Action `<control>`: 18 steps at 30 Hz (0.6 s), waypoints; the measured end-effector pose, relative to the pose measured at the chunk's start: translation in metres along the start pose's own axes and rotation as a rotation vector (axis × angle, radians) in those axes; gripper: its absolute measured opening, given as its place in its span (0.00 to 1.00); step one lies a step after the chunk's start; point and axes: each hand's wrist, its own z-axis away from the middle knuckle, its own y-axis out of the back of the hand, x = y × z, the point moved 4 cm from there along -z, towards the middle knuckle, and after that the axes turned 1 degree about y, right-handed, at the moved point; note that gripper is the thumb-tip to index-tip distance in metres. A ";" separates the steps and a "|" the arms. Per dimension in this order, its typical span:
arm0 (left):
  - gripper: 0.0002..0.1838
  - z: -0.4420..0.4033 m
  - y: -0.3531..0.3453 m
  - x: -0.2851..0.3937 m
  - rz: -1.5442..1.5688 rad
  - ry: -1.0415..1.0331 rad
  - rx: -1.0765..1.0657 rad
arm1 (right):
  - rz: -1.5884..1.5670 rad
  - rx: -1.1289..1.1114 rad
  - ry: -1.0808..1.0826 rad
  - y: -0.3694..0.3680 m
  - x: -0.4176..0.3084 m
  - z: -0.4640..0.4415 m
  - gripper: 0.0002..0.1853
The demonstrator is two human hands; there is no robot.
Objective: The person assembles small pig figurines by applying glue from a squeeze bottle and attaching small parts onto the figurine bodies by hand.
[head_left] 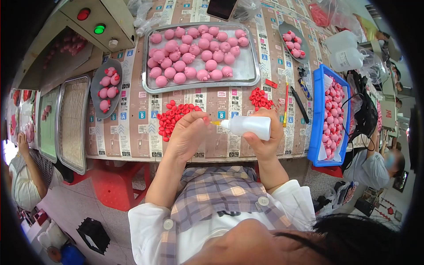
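My right hand (267, 137) is wrapped round a white squeeze bottle (251, 126), tipped on its side with its yellow nozzle toward the left. My left hand (187, 132) pinches a small red piece (206, 120) right at the nozzle tip; whether they touch I cannot tell. Beside my left hand lies a pile of small red ring-like pieces (170, 119). Another red pile (259, 98) is just beyond my right hand. Behind both hands, a metal tray (198, 87) holds many pink balls (179, 66) with small knobs.
Grey oval dishes (98, 100) with red-and-pink balls stand left and back right. A blue crate (317, 132) of such balls sits at right, near a black pen-like tool (300, 106). A machine (106, 13) with lit buttons is back left. Other people sit at both sides.
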 end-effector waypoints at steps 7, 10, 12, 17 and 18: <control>0.08 0.000 0.002 -0.001 -0.002 0.042 -0.001 | -0.002 -0.014 -0.011 0.004 0.001 -0.001 0.19; 0.10 -0.002 0.001 -0.002 0.007 0.004 -0.007 | -0.003 -0.002 -0.009 0.004 0.000 -0.002 0.19; 0.10 -0.001 0.001 -0.002 0.003 0.015 -0.013 | 0.014 0.001 0.006 0.003 0.000 -0.003 0.19; 0.09 -0.002 0.001 -0.003 -0.008 0.008 -0.007 | 0.026 -0.002 -0.002 0.004 0.003 -0.002 0.19; 0.09 -0.002 0.001 -0.002 -0.009 0.008 -0.007 | 0.035 -0.014 -0.002 0.005 0.003 -0.003 0.19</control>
